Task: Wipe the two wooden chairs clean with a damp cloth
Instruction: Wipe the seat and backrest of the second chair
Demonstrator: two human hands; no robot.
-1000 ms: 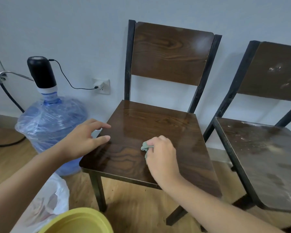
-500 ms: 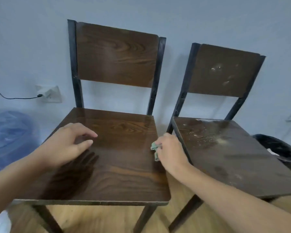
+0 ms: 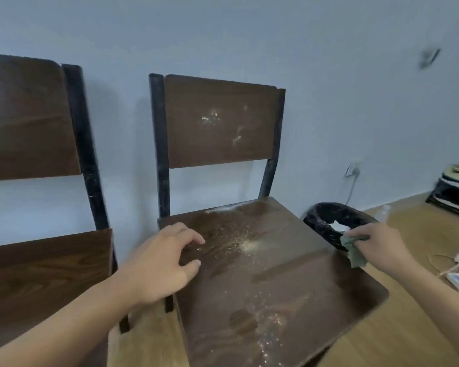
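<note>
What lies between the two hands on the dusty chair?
In the head view, only the chair seat, scattered with pale dust, lies between the left hand and the right hand holding the cloth.

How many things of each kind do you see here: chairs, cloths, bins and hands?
Wooden chairs: 2 (left chair, dusty chair)
Cloth: 1 (green cloth)
Bin: 1 (black bin)
Hands: 2 (left hand, right hand)
Total: 6

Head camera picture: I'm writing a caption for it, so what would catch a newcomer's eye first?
Most striking is the pale dust scattered over the seat of the right-hand chair, with more specks on its backrest. The left hand hovers at the seat's left edge, while the right hand holds a crumpled green cloth off the seat's right side, by a black-lined bin. The left-hand chair looks clean.
</note>
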